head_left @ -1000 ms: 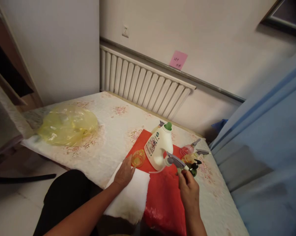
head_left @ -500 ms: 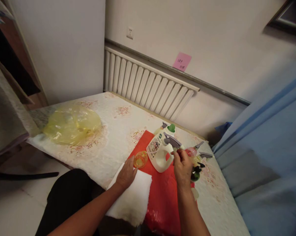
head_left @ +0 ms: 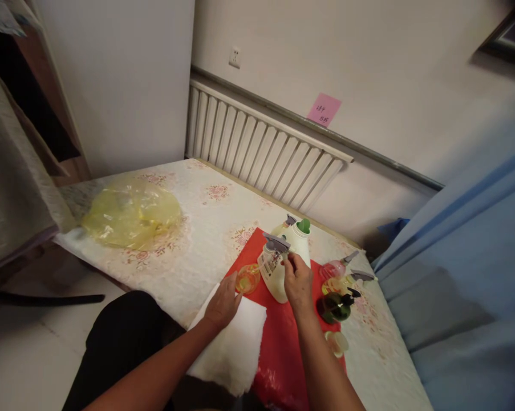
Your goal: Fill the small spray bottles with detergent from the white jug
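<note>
My left hand [head_left: 223, 302] is closed around the near side of a clear orange spray bottle [head_left: 248, 279], which shows no spray head on it. In my right hand [head_left: 299, 281] a grey trigger spray head [head_left: 276, 242] is pinched by the fingers. The spray head is raised above and to the right of the orange bottle, apart from it. Behind my right hand stands a large white jug [head_left: 276, 286] with a green cap [head_left: 304, 226]; the spray head and hand hide parts of it. A white cloth [head_left: 234, 345] lies below my left hand.
A red sheet [head_left: 278, 348] lies under the jug on the flowered tablecloth [head_left: 206, 228]. To the right are a pink bottle [head_left: 332, 269], a yellow bottle [head_left: 336, 284] and a dark green pump bottle [head_left: 334, 308]. A yellow plastic bag [head_left: 131, 214] lies left; a blue curtain [head_left: 466, 274] hangs right.
My right hand has moved left with the spray head, closer to the orange bottle, uncovering the bottles at right. My left hand stays on the orange bottle. The view has shifted slightly.
</note>
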A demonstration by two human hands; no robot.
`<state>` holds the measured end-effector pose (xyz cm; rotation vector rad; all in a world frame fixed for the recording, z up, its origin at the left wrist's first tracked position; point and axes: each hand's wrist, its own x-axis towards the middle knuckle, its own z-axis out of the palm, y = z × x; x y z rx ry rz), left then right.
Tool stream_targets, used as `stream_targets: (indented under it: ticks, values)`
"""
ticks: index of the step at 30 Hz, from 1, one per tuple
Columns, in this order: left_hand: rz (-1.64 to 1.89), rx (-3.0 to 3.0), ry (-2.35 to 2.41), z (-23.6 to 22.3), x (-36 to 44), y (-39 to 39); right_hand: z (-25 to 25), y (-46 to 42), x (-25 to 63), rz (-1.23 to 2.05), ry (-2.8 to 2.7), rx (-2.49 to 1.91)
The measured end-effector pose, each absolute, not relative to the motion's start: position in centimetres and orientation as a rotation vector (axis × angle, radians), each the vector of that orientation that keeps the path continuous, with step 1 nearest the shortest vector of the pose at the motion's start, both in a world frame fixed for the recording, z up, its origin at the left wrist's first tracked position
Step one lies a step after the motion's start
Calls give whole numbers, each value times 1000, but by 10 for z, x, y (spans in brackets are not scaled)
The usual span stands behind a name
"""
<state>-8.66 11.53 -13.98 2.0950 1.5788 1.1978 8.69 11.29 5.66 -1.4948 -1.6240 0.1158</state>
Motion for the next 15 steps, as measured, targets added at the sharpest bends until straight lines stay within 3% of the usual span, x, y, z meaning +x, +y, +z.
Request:
stream_targets:
  ticks: [15]
  values:
    - [1216, 2082, 1538, -140, -87, 116, -5, 118, 82, 193, -1708, -1575]
